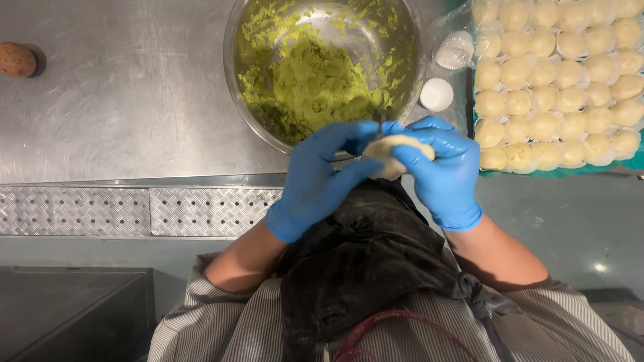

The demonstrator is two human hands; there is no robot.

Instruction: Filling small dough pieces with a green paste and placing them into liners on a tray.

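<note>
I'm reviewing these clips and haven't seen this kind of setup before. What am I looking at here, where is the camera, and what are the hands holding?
No machine here: one camera worn on a person's head looks down at their own two hands in blue gloves. The left hand and right hand together cup a pale dough piece. On the steel table stands a metal bowl of green paste. To the right is a tray of pale dough balls in paper cups, with spare white paper cups beside it. A brown round thing lies far left.

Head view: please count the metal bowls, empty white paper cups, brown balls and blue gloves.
Metal bowl: 1
Empty white paper cups: 2
Brown ball: 1
Blue gloves, left hand and right hand: 2
Total: 6
</note>
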